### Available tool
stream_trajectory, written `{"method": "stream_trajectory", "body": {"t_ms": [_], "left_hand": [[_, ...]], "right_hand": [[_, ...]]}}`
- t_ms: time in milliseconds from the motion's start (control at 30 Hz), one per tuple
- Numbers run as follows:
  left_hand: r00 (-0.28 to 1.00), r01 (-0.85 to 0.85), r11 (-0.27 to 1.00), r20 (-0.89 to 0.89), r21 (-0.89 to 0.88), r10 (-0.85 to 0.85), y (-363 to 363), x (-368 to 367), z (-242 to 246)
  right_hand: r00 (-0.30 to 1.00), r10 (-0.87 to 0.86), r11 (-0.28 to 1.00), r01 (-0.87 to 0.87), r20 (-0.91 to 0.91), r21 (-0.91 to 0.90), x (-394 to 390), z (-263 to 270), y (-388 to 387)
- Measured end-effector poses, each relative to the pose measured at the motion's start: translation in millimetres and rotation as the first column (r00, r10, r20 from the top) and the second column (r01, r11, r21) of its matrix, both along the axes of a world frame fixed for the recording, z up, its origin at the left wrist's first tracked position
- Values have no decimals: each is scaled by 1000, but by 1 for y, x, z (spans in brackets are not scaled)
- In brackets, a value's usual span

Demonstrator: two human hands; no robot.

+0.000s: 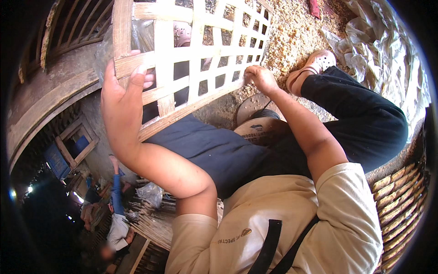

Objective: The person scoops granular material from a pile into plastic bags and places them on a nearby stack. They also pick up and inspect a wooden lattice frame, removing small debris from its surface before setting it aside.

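Note:
A lattice panel (198,51) of pale, flat wood or bamboo strips, framed by wooden battens, stands tilted above my lap. My left hand (125,90) grips its near left corner, thumb on top of a strip and fingers wrapped behind. Farther right, my right hand (261,78) is curled with its fingertips pinched on the panel's lower edge. Strong light washes out much of the lattice. Beneath my legs is a cable reel (261,132) with printed writing on its round flange.
Wood shavings (291,30) cover the ground ahead. Crumpled plastic sheeting (379,58) lies to the right, above a slatted bamboo structure (398,212). A wooden ledge (51,99) runs along the left. Another person (118,226) is at lower left, near a slatted platform (150,219).

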State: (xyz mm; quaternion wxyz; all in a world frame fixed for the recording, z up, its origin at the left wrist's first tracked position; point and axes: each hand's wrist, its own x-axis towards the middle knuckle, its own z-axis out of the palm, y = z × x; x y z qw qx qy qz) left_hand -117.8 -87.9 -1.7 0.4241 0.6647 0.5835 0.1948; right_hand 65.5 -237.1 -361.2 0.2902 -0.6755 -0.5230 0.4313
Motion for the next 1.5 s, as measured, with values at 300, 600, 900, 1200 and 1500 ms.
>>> {"method": "stream_trajectory", "body": {"t_ms": [300,600,900,1200,1500], "left_hand": [[999,10,999,-41,30,-9,-11,5,5],[996,27,998,-81,61,-22,-13,8,6],[989,43,997,-141,59,-34,-15,17,14],[992,-13,999,-123,48,19,-9,9,6],[997,-3,999,-81,38,6,-7,2,2]], "right_hand": [[994,-66,884,101,92,-456,28,14,-2],[978,64,984,-95,-199,-151,-2,61,9],[936,347,908,-350,54,230,11,67,25],[875,359,892,-424,324,155,8,55,19],[967,-28,999,23,253,25,-2,58,0]]}}
